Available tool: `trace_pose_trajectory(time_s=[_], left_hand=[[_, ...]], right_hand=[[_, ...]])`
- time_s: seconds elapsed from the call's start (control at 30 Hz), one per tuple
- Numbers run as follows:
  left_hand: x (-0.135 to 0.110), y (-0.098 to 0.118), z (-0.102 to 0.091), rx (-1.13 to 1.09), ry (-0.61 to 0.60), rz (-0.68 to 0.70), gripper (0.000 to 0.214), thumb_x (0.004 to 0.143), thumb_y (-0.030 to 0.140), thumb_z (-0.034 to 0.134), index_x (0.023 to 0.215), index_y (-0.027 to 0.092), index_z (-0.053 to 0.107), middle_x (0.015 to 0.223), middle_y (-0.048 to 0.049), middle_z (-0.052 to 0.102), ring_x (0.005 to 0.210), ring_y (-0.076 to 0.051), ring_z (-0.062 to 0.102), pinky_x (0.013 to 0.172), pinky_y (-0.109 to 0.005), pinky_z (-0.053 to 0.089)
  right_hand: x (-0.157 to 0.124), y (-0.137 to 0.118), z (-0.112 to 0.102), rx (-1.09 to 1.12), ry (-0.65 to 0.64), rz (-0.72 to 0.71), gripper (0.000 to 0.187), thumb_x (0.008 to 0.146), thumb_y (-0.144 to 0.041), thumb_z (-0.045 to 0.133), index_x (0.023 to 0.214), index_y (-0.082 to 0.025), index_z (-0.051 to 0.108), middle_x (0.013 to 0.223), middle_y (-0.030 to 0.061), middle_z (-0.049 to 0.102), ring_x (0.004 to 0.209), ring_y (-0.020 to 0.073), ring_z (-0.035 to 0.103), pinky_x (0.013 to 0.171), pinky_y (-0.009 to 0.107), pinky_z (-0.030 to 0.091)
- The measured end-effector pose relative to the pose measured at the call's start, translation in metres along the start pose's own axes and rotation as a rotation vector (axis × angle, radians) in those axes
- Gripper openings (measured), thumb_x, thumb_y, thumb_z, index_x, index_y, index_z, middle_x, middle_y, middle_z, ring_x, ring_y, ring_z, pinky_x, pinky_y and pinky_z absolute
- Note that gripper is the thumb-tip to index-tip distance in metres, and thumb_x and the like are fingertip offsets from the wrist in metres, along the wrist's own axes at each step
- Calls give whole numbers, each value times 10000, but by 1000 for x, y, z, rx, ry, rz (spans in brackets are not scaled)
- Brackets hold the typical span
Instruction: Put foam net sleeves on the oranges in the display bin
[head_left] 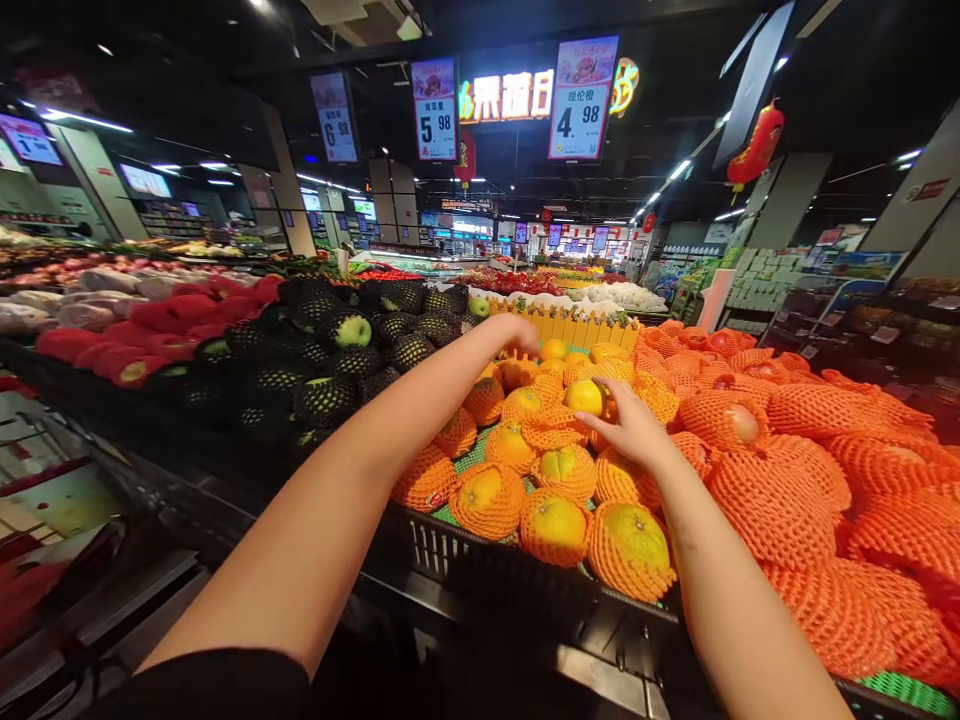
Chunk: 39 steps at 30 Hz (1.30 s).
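Head view: orange (583,396) touching right hand (634,430)

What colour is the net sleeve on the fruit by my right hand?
Orange net sleeve, seen in the head view.

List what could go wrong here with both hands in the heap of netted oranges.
1. The oranges are heaped loosely. The right hand, resting mid-pile, might nudge one, and the front row by the crate edge could roll off.
2. The left hand is stretched far back, near the yellow fence. Its forearm passes low over the fruit and may drag a foam net loose.
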<state>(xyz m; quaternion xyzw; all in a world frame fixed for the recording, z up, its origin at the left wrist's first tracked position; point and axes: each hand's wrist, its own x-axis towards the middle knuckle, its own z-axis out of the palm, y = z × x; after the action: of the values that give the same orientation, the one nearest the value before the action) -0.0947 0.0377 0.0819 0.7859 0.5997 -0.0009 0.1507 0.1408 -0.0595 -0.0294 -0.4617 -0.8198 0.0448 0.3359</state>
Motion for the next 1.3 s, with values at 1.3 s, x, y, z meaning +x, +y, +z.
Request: trace_pose_trajectory(time_s=[1.3], left_hand=[[-22, 28, 97, -984, 1137, 289, 221, 906, 66, 582, 1031, 219, 486, 1063, -56, 598, 994, -167, 598, 843, -295, 501]], right_hand=[[-4, -8, -2, 93, -107, -110, 807, 626, -467, 844, 1333, -221, 544, 1312, 98, 626, 1203, 312, 594, 1046, 462, 453]])
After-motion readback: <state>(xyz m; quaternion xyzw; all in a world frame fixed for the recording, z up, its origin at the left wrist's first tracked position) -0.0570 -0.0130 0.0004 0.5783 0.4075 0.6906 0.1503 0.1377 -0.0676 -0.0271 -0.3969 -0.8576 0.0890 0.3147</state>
